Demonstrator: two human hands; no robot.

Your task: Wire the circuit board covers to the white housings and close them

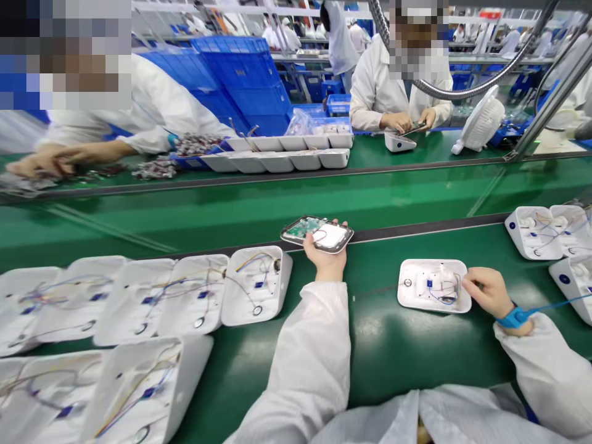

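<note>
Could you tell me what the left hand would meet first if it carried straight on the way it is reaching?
The left hand, holding a panel with a circuit board, points away across the conveyor belt. The belt ahead looks free; the white trays on the far side probably come first, though depth is unclear.

An electronics assembly factory: green conveyor belt (259,203), white-coated workers (393,86), stacked blue crates (245,74), wired white housings (256,285).

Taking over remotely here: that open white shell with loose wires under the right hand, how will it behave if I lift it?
The white shell is probably light and stiff, a thin hollow moulding. Its wires look floppy and may snag the right hand. It lies flat on the green belt, so tipping seems unlikely.
</note>
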